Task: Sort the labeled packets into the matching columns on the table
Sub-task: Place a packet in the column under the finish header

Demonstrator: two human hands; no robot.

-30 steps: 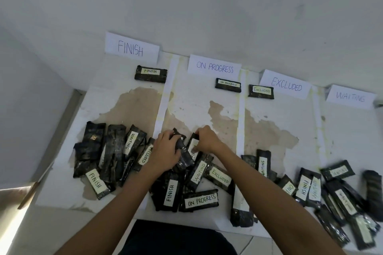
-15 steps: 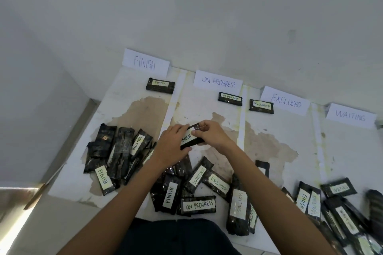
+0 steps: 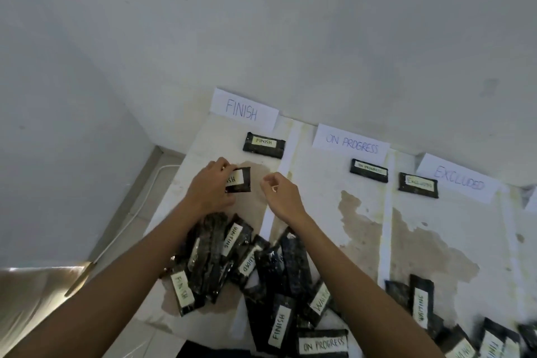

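Black foil with a pale label: that is the packet (image 3: 239,180) which the left hand (image 3: 207,192) grips by its left end. Only the letters "SH" show past the fingers, so it is most probably a FINISH packet. It sits low in the far-left column of the table (image 3: 319,227), a little nearer than the FINISH packet (image 3: 263,145) that lies under the FINISH card (image 3: 242,109). Whether it already touches the table I cannot tell. I judge it goes there so that the column fills in a line towards the person.

The right hand (image 3: 280,195) is just to the right of the held packet and apart from it. Its fingers are loosely curled and, as far as the view allows, hold nothing — it looks free for the next pick.

The ON PROGRESS packet (image 3: 369,170) and the EXCLUDED packet (image 3: 418,185) each lie alone at the far end of their columns, probably as examples.

The unsorted pile (image 3: 261,270) lies at the near side, across the white strip (image 3: 286,160). Its labels point in all directions — each must be read before it is picked.
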